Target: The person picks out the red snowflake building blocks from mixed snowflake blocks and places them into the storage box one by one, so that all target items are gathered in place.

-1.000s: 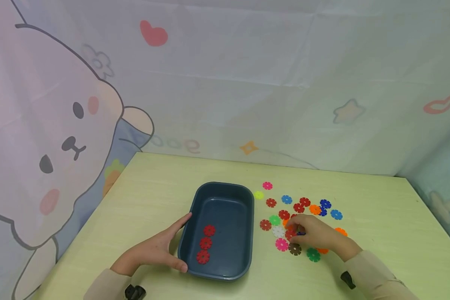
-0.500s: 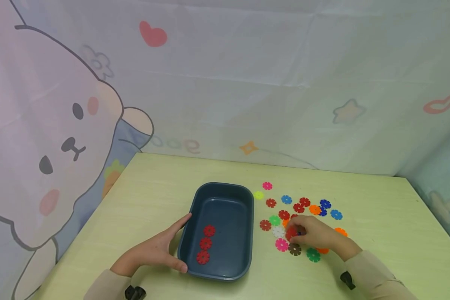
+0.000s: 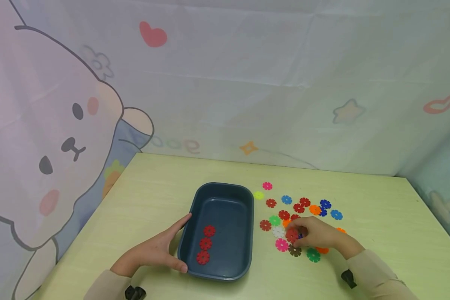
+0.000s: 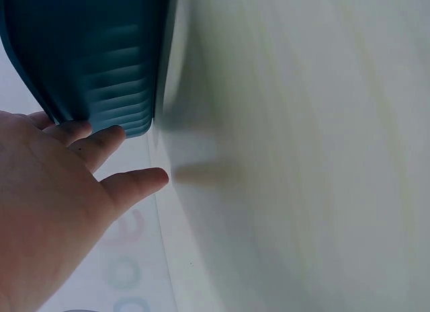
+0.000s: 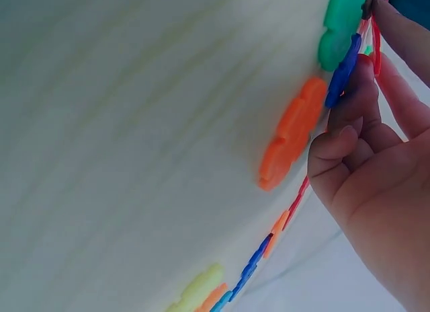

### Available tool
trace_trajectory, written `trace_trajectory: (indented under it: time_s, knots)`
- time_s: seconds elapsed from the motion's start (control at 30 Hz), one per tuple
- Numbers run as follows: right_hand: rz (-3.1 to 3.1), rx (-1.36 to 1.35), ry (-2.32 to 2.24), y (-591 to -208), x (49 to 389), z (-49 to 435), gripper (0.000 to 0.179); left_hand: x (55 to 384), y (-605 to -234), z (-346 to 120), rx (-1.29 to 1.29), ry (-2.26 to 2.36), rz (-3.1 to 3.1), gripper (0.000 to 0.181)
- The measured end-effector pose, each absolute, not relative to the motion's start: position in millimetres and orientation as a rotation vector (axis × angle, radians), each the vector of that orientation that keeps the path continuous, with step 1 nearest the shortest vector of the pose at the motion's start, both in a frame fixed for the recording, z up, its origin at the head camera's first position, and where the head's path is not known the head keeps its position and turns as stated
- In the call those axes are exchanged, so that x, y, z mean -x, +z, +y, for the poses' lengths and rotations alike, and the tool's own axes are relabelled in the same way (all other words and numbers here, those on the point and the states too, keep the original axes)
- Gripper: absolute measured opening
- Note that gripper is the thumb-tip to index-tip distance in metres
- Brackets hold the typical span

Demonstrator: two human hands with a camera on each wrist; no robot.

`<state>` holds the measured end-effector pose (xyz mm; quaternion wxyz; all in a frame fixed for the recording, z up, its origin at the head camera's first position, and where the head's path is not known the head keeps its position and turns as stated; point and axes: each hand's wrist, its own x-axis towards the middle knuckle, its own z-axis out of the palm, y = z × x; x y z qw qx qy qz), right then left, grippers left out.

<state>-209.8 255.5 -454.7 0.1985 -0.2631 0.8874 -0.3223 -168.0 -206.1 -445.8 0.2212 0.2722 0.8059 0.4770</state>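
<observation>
In the head view my right hand (image 3: 316,233) pinches a red notched snowflake disc (image 3: 291,235) between thumb and fingertips. The right wrist view shows this red disc (image 5: 376,46) edge-on, tilted up at the fingertips. Under and around the hand lie a blue disc (image 5: 344,71), a brown disc (image 3: 295,250), a white disc (image 3: 278,231) and a pink disc (image 3: 281,245). My left hand (image 3: 153,250) rests against the left side of a dark blue tray (image 3: 232,246), thumb and fingers spread and fairly straight. Three red discs (image 3: 206,243) lie in a row inside the tray.
Several loose discs spread over the table right of the tray, including a green disc (image 3: 313,254), an orange disc (image 3: 315,209) and a light blue disc (image 3: 336,214). A printed cloth backdrop (image 3: 225,83) hangs behind the table (image 3: 165,183).
The red disc at my right fingertips has tilted up and now faces the camera more. My right hand has shifted slightly nearer and right; the left hand and tray stay in place.
</observation>
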Motion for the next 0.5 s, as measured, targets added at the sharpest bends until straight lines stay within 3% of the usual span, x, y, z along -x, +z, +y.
trace_trajectory:
  time_s: [0.5]
  knots:
    - [2.495, 0.702, -0.904, -452.5, 211.1, 255.6, 0.031, 169.1, -447.5, -206.2, -0.709, 1.320, 2.212, 0.122]
